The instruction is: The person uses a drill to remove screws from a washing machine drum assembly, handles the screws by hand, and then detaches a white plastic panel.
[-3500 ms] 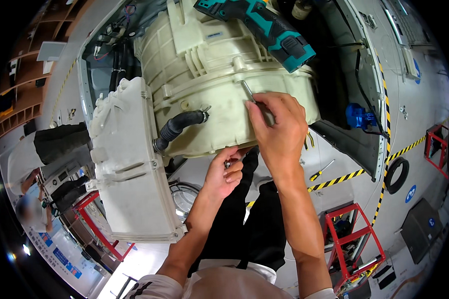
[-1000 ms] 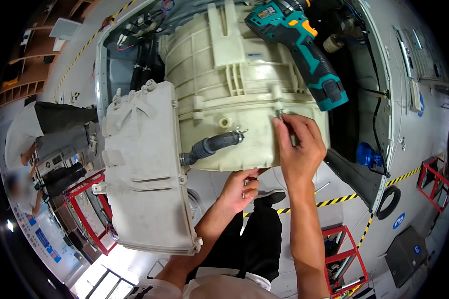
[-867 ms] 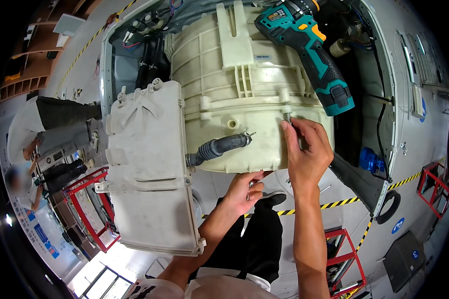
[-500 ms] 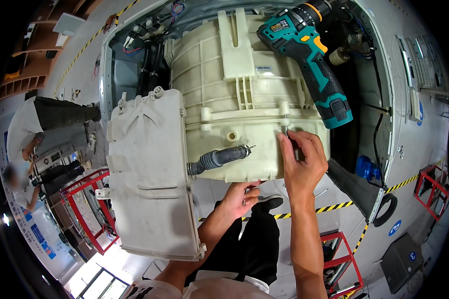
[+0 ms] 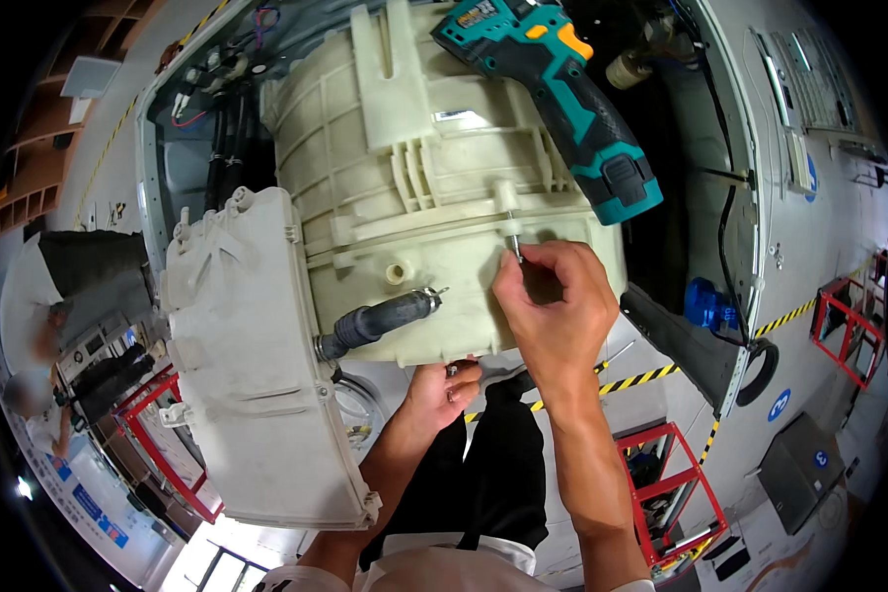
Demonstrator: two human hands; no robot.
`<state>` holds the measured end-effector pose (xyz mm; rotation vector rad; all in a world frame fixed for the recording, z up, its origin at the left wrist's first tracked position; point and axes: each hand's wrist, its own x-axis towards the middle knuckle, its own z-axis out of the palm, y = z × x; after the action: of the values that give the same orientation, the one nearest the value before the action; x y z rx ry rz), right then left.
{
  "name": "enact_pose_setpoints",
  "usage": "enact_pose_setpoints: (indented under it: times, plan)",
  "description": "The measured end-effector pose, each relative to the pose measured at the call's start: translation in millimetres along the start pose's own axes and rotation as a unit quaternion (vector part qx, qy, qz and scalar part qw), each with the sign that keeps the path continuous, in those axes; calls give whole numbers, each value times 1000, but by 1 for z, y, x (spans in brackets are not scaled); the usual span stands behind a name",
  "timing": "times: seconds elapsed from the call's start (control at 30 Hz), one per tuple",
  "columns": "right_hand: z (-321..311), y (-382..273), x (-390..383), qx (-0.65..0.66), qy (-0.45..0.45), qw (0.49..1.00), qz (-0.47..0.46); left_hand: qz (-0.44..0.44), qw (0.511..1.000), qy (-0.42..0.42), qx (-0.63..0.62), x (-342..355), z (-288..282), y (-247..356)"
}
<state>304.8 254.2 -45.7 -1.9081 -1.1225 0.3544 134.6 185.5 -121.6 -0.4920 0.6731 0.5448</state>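
Bolt (image 5: 514, 240), just right of the frame's centre: my right hand (image 5: 565, 301) pinches its lower end, seemingly to keep it aligned with the tub (image 5: 464, 321). My left hand (image 5: 438, 393), apart below, curls round a small shiny thing (image 5: 452, 371), unclear. The drill (image 5: 574, 113) lies upper right, probably for reach.

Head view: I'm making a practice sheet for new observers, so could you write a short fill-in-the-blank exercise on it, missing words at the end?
1. The person's ____ hand pinches the silver rod.
2. The person's other hand is nearest the cream tub's ____ edge in the picture.
3. In the picture, the teal-and-black drill appears ____ both hands.
4. The ribbed black hose is to the ____ of the silver rod.

Missing words: right; lower; above; left.
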Motion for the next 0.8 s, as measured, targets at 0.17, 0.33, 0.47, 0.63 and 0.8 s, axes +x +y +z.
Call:
enact_pose_setpoints:
  times: [0.17, 0.33, 0.47, 0.63, 0.8]
  plan:
    - [-4, 2, 3, -6, 2, 1000, -20, -1, 1000, 8, -4, 2, 8, 0]
    - [-1, 7, 2, 7, 32, 998, -53, 6, 993, 113, -16, -1, 26, 2]
    - [3, 13, 0, 41, 54, 996, -51, -3, 995, 89, 45, -3, 28, 5]
    - [4, 16, -3, 54, 71, 995, -40, 20, 997, 58, 43, 1, 36, 1]
    - [0, 18, -7, 56, 49, 997, -28, 33, 993, 92, 71, 2, 33, 1]
